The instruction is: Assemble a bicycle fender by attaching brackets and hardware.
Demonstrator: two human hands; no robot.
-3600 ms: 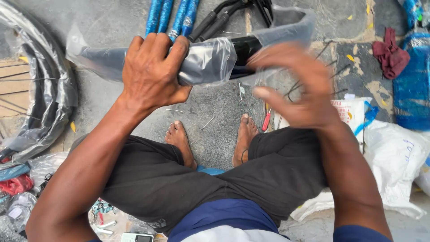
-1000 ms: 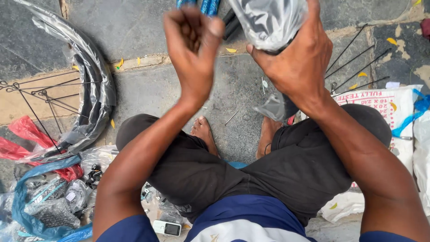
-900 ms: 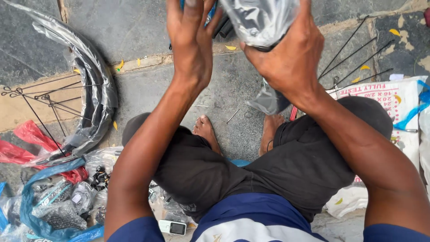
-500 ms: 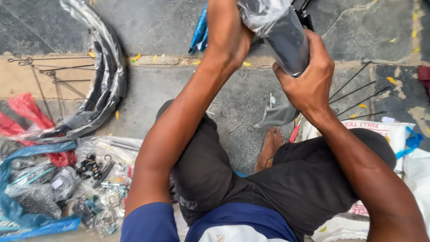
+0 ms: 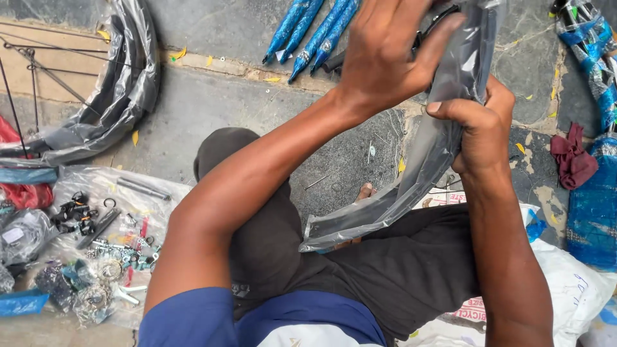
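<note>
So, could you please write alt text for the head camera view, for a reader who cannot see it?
Seen from above, a seated person's left hand and right hand grip a long dark part wrapped in grey plastic, held over their lap. Blue-wrapped tubes lie ahead on the stone floor, and small metal parts lie on clear plastic to the left.

Seated on the pavement, the person grips a plastic-wrapped curved black part (image 5: 411, 186) with the right hand (image 5: 481, 132); the left hand (image 5: 389, 54) pulls its wrapping.

head view, steep downward, close above lap
</note>
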